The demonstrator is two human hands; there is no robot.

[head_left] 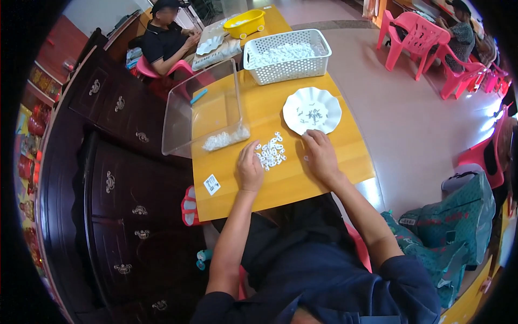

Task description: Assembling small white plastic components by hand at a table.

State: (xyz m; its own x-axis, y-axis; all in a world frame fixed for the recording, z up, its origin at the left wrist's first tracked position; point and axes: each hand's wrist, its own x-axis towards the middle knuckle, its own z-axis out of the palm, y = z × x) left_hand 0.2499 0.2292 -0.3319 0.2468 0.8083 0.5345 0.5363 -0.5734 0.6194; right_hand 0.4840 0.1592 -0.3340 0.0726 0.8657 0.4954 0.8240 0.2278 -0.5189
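— White little pieces (271, 152) lie in a small pile on the yellow wooden desk (302, 181). Where are the hands?

— One on each side of the pile. The left hand (249, 168) is on the pile's left, and its fingertips touch the edge of it. The right hand (320, 155) is on the pile's right, just beside it, with a thin gap.

— So which hand is nearer?

— The left one, by a bit. The pile sits between them and runs away from the person, slanting up toward the white plate (312, 110).

— Are the hands holding anything?

— Both lie palm down with fingers curled. The left fingers press on the pieces. I cannot tell if the right hand pinches one.

— What is on the plate?

— Tiny dark bits. It sits just past the right hand, close to its fingertips.

— And on the left?

— A clear plastic box (200, 110) with more white pieces in its near corner, just past the left hand. Farther back stands a white basket (286, 56) full of white pieces.
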